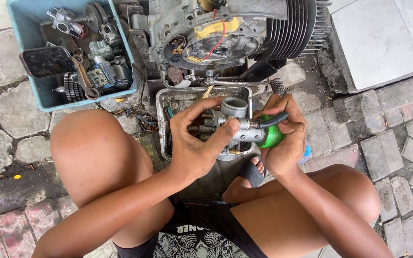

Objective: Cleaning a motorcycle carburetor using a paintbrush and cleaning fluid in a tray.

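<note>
one engine [225,33], one blue bin [20,14], one metal tray [163,102], two hands [201,138]

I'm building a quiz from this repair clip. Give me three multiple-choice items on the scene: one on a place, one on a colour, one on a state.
1. Where is the blue bin of engine parts?
A. upper left, on the paving
B. on the person's lap
C. right of the engine

2. What colour is the object under the right hand?
A. red
B. green
C. white

3. How is the carburetor held?
A. lying loose in the metal tray
B. by one hand alone
C. by both hands, above the metal tray

Answers:
1 A, it sits on the stones left of the engine.
2 B, the green object shows between the fingers.
3 C, the left hand grips one side and the right hand the other.
</note>
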